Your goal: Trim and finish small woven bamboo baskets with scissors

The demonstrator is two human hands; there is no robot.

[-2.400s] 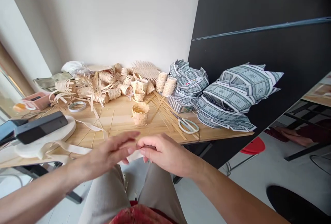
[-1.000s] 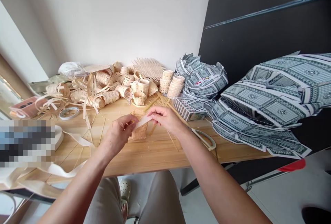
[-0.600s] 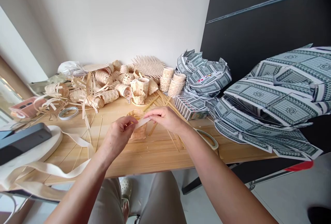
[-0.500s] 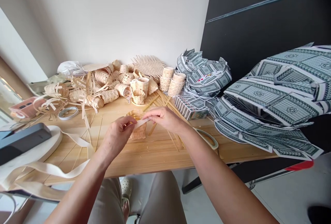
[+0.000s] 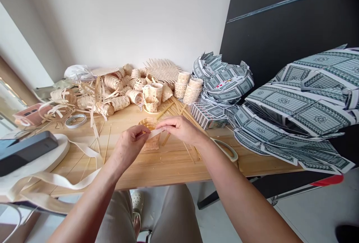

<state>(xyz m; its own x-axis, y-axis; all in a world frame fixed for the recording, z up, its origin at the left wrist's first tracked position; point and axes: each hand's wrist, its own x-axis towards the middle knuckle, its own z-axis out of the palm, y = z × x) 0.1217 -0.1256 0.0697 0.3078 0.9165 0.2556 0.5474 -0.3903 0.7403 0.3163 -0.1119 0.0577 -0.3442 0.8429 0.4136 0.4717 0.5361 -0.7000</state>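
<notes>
Your left hand (image 5: 129, 146) and right hand (image 5: 179, 128) were close together over the table (image 5: 168, 164), each pinching one end of a short pale strip (image 5: 155, 133). The strip spanned the gap between your fingertips, just above and in front of a small woven basket (image 5: 150, 135) that stood upright on the table. Whether the strip touched the basket rim could not be determined.

Risks at that point, as judged from the layout:

- The strip was thin and held only at its ends. Uneven tension could have creased or snapped it.
- The basket stood free and was probably light. A knock from either wrist could have tipped it or pushed it into the loose sticks (image 5: 179, 114) just beyond.
- The scissors (image 5: 227, 149) lay immediately right of your right forearm. A sideways sweep could have caught them.
- The long band (image 5: 84, 149) trailed on the near left, close to your left forearm, and could have snagged.
- The basket pile (image 5: 117, 93) at the far side stood well apart and posed little hazard.
</notes>
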